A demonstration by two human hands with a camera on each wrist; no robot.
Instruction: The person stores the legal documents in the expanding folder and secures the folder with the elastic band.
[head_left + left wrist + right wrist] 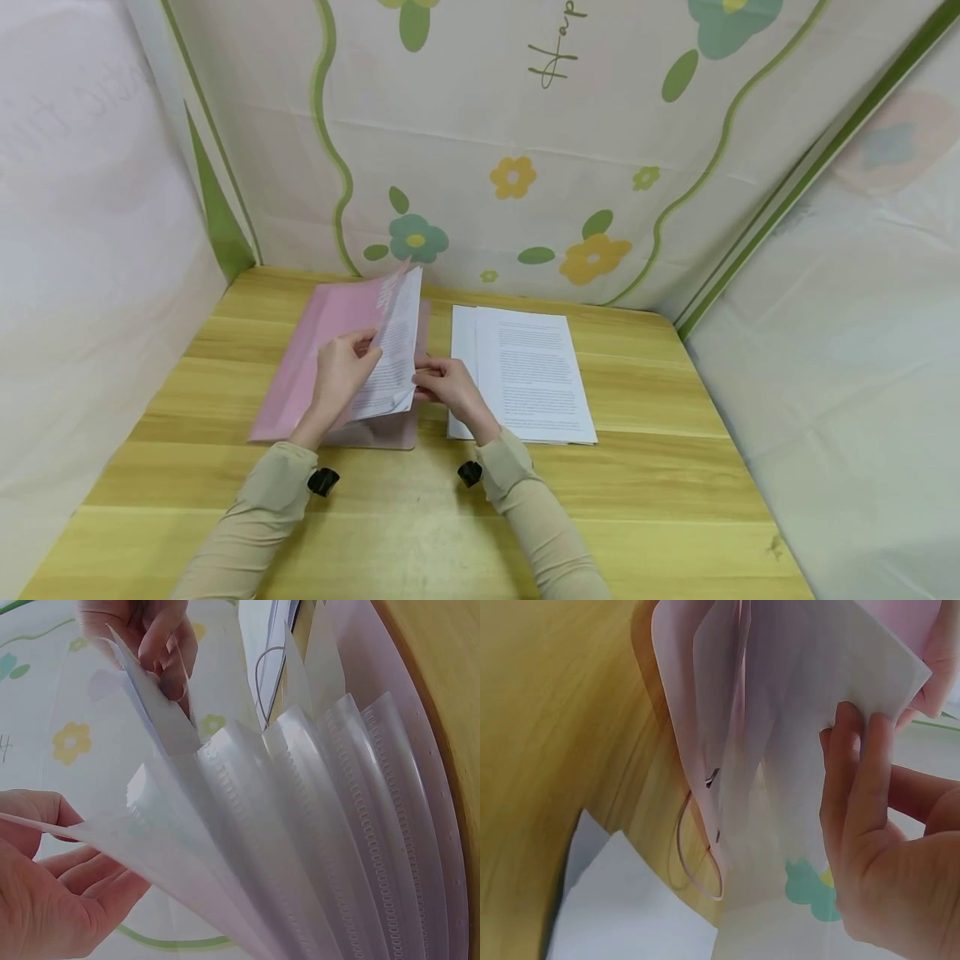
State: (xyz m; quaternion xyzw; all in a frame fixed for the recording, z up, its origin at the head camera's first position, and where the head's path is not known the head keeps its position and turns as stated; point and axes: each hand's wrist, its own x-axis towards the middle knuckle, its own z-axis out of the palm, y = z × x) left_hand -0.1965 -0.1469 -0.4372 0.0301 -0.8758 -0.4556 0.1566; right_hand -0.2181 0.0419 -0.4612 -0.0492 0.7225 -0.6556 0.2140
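A pink expanding file point(307, 367) lies spread on the table, its clear pleated side point(292, 817) fanned out in the left wrist view. With thumb and fingers my left hand point(341, 371) pinches the raised pink cover. Printed sheets point(393, 354) stand tilted inside, partly covered by the pink plastic. My right hand point(450, 385) pinches these sheets near their lower right edge; in the right wrist view its fingers point(870, 769) lie against the white paper point(855, 667). The thumb's contact there is partly hidden.
A stack of printed pages point(536, 375) lies right of the file. An elastic loop point(679, 844) hangs from the file's edge. Flower-patterned cloth point(495, 100) rises behind the wooden table point(420, 525), and white cloth walls stand on both sides.
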